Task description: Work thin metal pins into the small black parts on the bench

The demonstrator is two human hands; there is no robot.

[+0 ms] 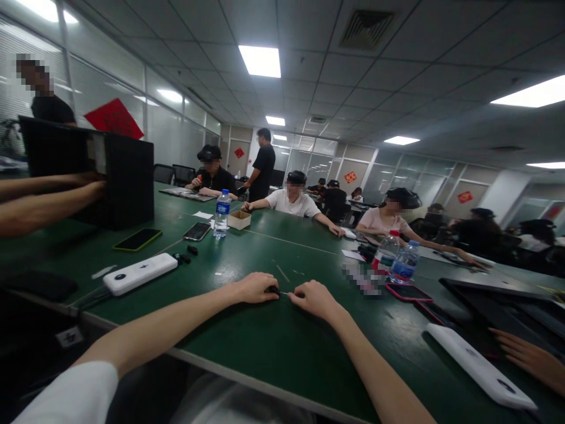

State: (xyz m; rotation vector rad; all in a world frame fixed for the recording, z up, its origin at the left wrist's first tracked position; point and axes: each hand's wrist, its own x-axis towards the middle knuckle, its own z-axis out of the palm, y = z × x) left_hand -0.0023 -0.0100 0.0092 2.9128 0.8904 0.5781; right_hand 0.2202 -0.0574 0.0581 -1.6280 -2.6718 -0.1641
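Note:
Over the green table (247,335), my left hand (256,287) is closed on a small black object (274,290) whose kind I cannot make out. A thin pale piece (284,294) reaches from it toward my right hand (314,299). The right fingers are curled and pressed together at the end of that piece; what they hold is mostly hidden. Both hands rest low over the tabletop, a short gap apart.
Left of me are a white power bank-like device (141,274), phones (138,239), a water bottle (222,213), a small box (239,219) and a black case (128,176) with another person's arms. Bottles (404,262) and another white device (481,366) lie right.

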